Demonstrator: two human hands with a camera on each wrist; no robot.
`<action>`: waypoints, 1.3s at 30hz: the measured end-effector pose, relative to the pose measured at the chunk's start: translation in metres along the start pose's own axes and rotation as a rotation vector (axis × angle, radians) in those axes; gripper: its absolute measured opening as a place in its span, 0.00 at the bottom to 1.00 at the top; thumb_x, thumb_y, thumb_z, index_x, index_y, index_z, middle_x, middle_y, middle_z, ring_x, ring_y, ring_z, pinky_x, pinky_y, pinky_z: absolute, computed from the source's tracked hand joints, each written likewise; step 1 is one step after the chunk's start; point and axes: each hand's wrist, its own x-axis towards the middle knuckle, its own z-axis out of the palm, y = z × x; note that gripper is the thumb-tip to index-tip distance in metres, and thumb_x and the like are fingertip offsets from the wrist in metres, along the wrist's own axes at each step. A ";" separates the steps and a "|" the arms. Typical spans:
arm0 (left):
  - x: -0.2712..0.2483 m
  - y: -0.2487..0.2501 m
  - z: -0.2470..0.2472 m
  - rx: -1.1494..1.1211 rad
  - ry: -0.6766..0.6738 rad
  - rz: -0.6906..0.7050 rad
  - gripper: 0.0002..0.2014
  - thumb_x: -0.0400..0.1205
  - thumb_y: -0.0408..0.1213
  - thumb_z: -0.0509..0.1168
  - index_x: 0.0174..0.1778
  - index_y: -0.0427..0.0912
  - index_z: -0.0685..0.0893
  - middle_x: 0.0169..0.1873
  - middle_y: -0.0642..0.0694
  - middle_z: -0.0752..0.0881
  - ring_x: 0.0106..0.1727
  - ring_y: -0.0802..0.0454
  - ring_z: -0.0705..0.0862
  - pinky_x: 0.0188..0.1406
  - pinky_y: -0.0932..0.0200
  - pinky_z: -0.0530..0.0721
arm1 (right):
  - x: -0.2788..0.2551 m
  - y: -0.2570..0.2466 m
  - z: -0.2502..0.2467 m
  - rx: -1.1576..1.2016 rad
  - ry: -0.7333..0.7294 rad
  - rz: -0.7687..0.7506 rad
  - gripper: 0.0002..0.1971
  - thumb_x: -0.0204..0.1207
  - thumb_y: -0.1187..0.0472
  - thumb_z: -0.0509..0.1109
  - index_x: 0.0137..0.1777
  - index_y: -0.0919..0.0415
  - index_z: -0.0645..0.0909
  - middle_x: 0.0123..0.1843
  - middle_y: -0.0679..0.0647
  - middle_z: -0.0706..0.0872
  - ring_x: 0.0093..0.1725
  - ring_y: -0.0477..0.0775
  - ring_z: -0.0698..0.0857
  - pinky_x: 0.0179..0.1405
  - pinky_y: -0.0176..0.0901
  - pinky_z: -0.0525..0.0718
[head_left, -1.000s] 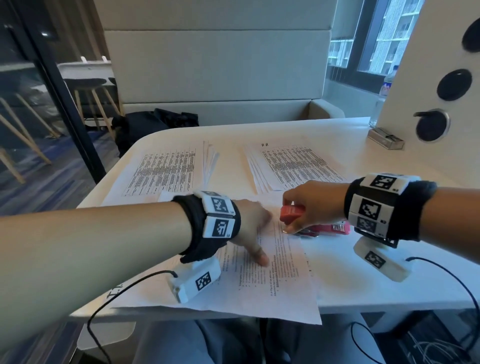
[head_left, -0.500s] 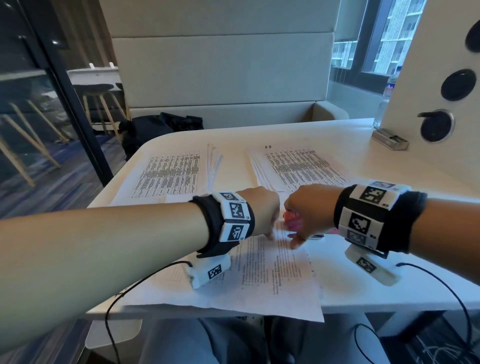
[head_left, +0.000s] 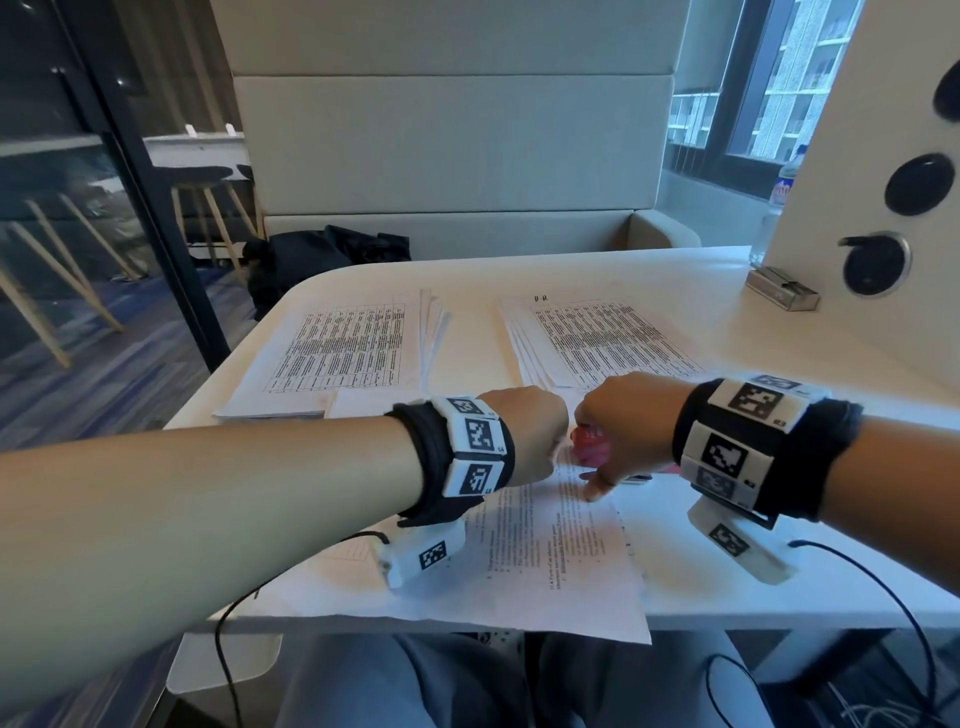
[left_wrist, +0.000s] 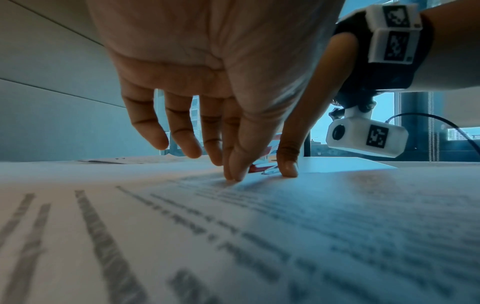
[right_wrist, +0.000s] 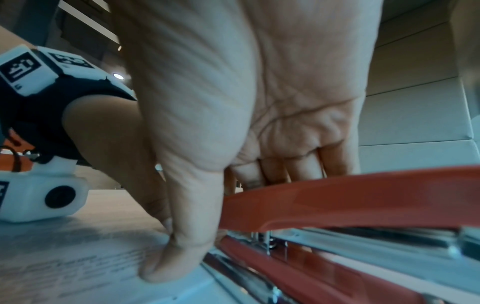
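Right wrist view: red stapler (right_wrist: 350, 202) at far right corner of near sheets (right_wrist: 78, 267), mouth agape, held from above by right hand (right_wrist: 259, 113), thumb down on sheets. Just left, left hand (left_wrist: 207, 72) loose, fingertips pinning sheets. Risks: skewed sheets from slack pinning, crooked staple; nipped thumb from closeness to mouth. 2 far stacks (head_left: 337, 353) well apart.
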 end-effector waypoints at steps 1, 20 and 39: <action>-0.001 0.001 0.000 0.013 0.011 0.004 0.05 0.78 0.33 0.65 0.45 0.39 0.85 0.44 0.45 0.85 0.45 0.45 0.85 0.44 0.53 0.86 | 0.000 0.000 0.000 -0.005 -0.002 -0.002 0.33 0.61 0.28 0.73 0.51 0.57 0.83 0.44 0.49 0.89 0.45 0.53 0.85 0.52 0.48 0.85; -0.002 -0.007 -0.010 -0.105 -0.049 0.013 0.07 0.80 0.37 0.67 0.47 0.37 0.86 0.39 0.46 0.83 0.42 0.49 0.80 0.34 0.61 0.75 | -0.001 0.000 -0.002 -0.010 -0.016 0.008 0.35 0.60 0.28 0.73 0.50 0.60 0.81 0.43 0.51 0.88 0.41 0.53 0.83 0.46 0.45 0.83; 0.008 -0.008 -0.009 -0.090 -0.106 0.131 0.07 0.78 0.33 0.69 0.49 0.42 0.90 0.42 0.51 0.86 0.44 0.53 0.84 0.42 0.68 0.80 | -0.001 0.001 -0.001 0.007 0.020 -0.009 0.33 0.60 0.28 0.73 0.50 0.56 0.84 0.42 0.48 0.88 0.40 0.52 0.84 0.49 0.45 0.85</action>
